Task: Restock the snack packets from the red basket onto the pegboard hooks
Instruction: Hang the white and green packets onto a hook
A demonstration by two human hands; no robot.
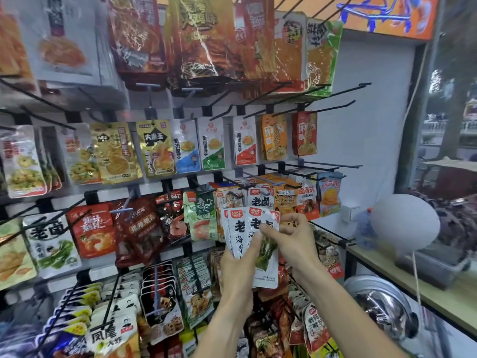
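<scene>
1. I've got a fan of white snack packets (pixel 247 236) in both hands, held up right in front of the pegboard (pixel 371 151), mid-height, right of centre.
2. My left hand (pixel 238 270) is wrapped round the lower part of the fan, thumb across the front faces. My right hand (pixel 289 236) pinches the front packet near its upper edge, thumb on the printed face. The two hands sit close together on the same stack.
3. The matching hung packets (pixel 260 198) are on a hook just above and behind the fan, same white face with red logo. I judge that's the target peg.
4. The red basket isn't in view.
5. Handling, my read: flat foil-plastic pouches, light, floppy, glossy. They slide over each other easily, so the fan can slip if the left grip loosens.
6. Where to hold: the flat sealed header strip at the top. It's stiffer than the filled belly, and any hang hole should be there. I can't see a hole in this frame.
7. Contents look soft and lumpy, with green veg shown on the front pack. Not fragile, and squeezing is fine.
8. The black wire hooks (pixel 333 167) are thin, rigid and stick out toward me. Their tips could snag a pouch or a sleeve.
9. Neighbouring packs are the same kind: shiny printed film, rectangular, rounded corners, hanging in overlapped rows.
10. Next step needs one packet separated from the fan, with the header lined up square to the hook tip.
</scene>
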